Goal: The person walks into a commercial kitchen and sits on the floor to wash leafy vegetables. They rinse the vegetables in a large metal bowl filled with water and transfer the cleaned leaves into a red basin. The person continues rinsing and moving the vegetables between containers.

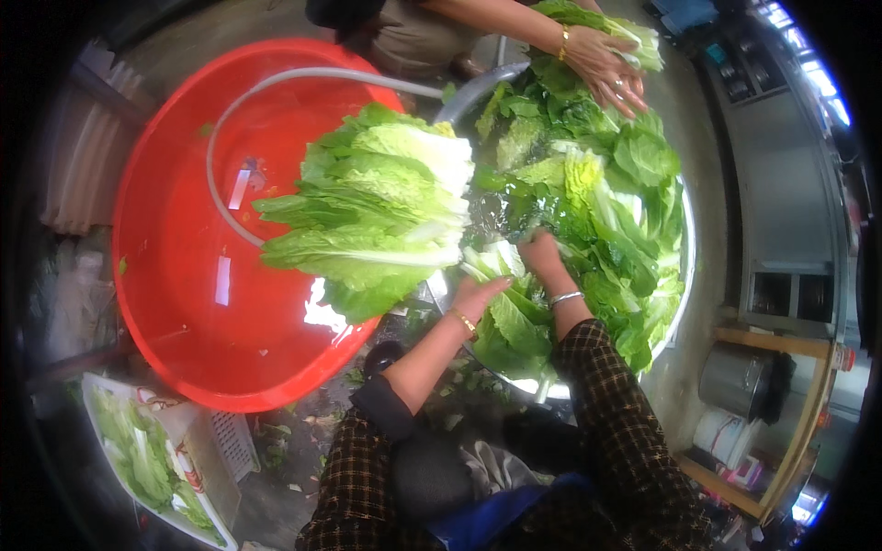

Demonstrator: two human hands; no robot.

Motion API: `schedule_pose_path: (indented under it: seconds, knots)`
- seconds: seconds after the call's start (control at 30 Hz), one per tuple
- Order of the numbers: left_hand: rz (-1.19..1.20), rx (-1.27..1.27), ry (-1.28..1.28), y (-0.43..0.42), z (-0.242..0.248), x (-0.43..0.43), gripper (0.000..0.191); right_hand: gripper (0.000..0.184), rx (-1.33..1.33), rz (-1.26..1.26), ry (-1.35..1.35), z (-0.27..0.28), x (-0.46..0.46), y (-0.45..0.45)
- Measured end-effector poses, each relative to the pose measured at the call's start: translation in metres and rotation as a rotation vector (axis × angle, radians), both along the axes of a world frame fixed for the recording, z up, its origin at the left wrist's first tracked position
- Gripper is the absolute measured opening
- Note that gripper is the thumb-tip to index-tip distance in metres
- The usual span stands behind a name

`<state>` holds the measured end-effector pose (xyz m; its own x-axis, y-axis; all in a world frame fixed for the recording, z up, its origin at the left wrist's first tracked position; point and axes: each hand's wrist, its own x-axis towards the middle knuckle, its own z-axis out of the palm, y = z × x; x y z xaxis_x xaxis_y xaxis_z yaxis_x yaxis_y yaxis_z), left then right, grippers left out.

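A wide metal basin (689, 255) holds water and many loose leafy green vegetables (606, 227). My left hand (482, 299) is at the near left part of the basin, its fingers and thumb around a bunch of pale-stemmed leaves (513, 317). Close to its right, my right hand (541, 255) reaches down among the leaves by the water; its fingers are mostly hidden, so its hold cannot be told. A neat stack of lettuce-like leaves (386, 206) lies between the metal basin and a red plastic tub (145, 275), stems towards the metal basin.
Another person's hand (606, 65) is over leaves at the basin's far side. A pale hose (303, 71) curves into the red tub. At the lower left stands a white crate (227, 441) beside a container of leaves (141, 448). A wooden-framed shelf (792, 441) with pots stands right.
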<state>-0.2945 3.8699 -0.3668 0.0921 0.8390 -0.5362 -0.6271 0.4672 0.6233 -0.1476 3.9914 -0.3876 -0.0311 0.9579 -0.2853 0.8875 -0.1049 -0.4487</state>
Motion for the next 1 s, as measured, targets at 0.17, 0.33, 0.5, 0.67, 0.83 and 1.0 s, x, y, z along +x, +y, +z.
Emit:
schedule_pose_path:
  seconds: [0.17,0.33,0.5,0.67,0.83,1.0]
  knots:
    - [-0.055,-0.026,0.104,0.004,0.002,0.005,0.06,0.031,-0.37,-0.327,1.053,0.08,0.028,0.022]
    - [-0.005,-0.133,0.102,0.007,0.007,-0.001,0.051,0.045,-0.357,-0.028,0.644,0.141,0.0,-0.025]
    - [0.056,-0.016,-0.06,0.007,0.008,0.001,0.045,0.047,-0.212,0.352,0.411,0.129,-0.011,-0.034]
    - [-0.083,-0.104,0.143,0.011,0.004,0.001,0.043,0.033,0.234,0.274,-0.129,0.072,-0.019,0.057]
    - [-0.123,-0.113,0.07,0.001,0.015,0.0,0.052,0.023,0.357,0.295,-0.214,0.047,-0.041,0.072]
    - [-0.135,-0.153,0.084,-0.003,0.019,-0.003,0.058,0.016,0.097,0.095,0.556,0.084,0.007,0.019]
